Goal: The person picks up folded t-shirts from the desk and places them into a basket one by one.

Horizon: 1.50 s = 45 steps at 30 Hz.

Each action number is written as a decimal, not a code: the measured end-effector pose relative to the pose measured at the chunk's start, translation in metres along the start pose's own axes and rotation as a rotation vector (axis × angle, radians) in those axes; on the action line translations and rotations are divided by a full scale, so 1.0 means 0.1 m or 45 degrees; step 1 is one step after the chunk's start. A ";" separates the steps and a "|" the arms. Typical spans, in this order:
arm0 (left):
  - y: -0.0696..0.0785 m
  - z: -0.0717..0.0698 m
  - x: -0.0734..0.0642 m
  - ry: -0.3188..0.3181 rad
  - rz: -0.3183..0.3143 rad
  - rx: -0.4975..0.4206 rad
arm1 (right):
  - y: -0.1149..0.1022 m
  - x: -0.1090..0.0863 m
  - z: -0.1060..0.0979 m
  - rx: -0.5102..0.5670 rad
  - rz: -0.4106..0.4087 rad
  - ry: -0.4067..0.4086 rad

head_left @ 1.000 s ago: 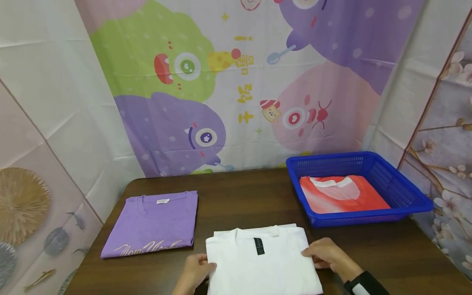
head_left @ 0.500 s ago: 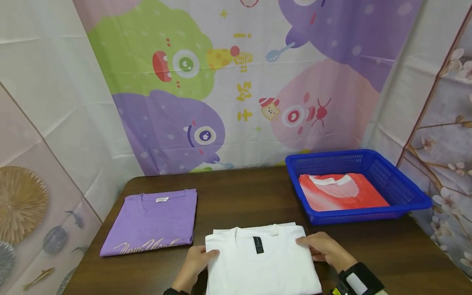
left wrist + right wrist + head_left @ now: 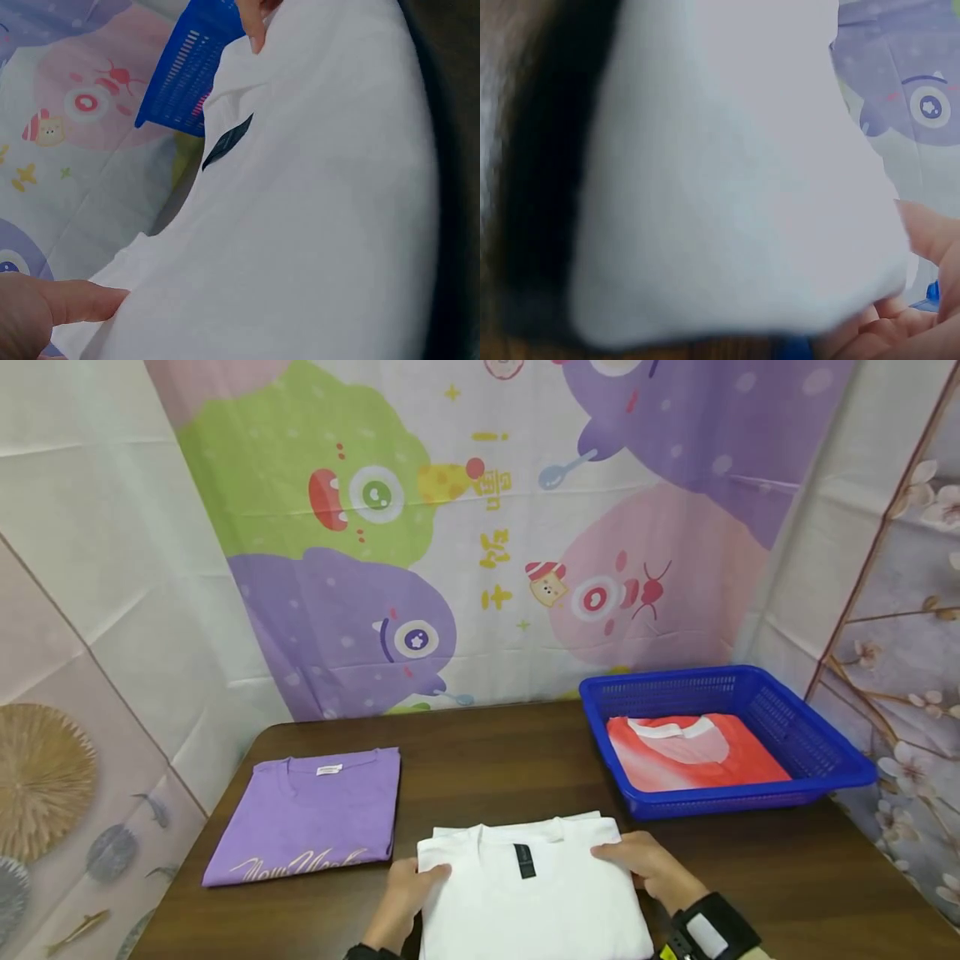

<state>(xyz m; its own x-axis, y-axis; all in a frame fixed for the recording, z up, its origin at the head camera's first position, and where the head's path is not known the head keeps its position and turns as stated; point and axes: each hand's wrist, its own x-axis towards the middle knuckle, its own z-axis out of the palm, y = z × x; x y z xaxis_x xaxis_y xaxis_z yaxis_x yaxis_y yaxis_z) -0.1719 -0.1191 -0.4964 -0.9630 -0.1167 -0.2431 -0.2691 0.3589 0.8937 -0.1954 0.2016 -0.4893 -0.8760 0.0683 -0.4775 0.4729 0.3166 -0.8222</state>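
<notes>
A folded white T-shirt with a dark neck label lies at the near middle of the table in the head view. My left hand grips its left edge, thumb on top and fingers beneath. On the opposite edge my right hand pinches the cloth the same way. In the left wrist view the left thumb presses on the white T-shirt. The right wrist view shows the right hand at a corner of the cloth, its fingers partly under it.
A folded purple T-shirt lies on the brown table to the left. At the back right stands a blue plastic basket with a folded red and white shirt inside. A cartoon-printed curtain hangs behind the table.
Both hands have shifted slightly inward and up along the white T-shirt's side edges, thumbs now farther over the top. The shirt itself has hardly moved.
</notes>
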 end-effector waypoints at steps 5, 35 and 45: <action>-0.02 0.01 -0.02 0.023 -0.007 -0.038 | -0.01 -0.02 0.02 -0.042 -0.023 0.023; 0.26 -0.03 -0.27 0.097 0.173 -0.073 | -0.09 -0.36 -0.10 -0.070 -0.145 0.123; 0.27 -0.09 -0.36 0.026 0.327 -0.141 | -0.14 -0.55 -0.17 -0.084 -0.225 0.141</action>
<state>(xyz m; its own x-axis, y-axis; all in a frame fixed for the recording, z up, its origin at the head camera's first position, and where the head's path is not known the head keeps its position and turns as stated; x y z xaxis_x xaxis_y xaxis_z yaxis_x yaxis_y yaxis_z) -0.1447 -0.1135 -0.4597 -0.9985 -0.0538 0.0034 -0.0116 0.2757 0.9612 -0.1554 0.2096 -0.4459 -0.9514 0.1087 -0.2880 0.3072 0.3936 -0.8664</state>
